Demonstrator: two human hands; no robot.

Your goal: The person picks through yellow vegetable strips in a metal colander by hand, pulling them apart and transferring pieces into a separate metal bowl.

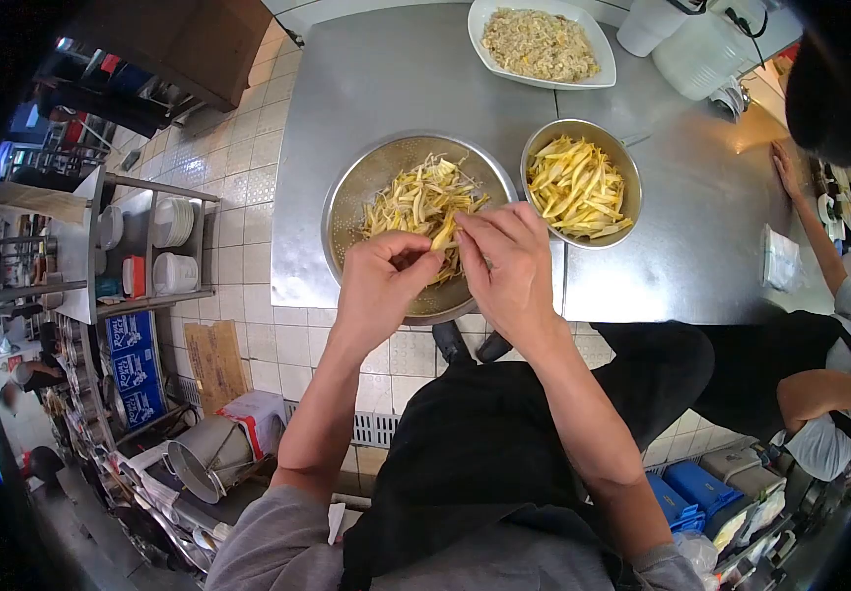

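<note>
Over a perforated metal colander (pixel 339 212), my left hand (pixel 386 286) and my right hand (pixel 512 276) meet with fingers pinched. Between their fingertips is a slender yellow flower bud (pixel 444 236), its lower end at my left thumb and its upper end at my right fingers. Beneath them the colander holds a heap of similar pale yellow buds (pixel 423 192) with thin, stringy ends. Just to the right stands a round steel bowl (pixel 636 202) filled with smoother yellow buds (pixel 580 182).
A white dish (pixel 477 30) of chopped, grainy food stands at the steel table's (pixel 346 79) back edge, near white plastic containers (pixel 696 64). At right, another person's hand (pixel 785 163) rests on the table beside a clear plastic packet (pixel 782 258). Shelves with plates (pixel 174 222) stand left.
</note>
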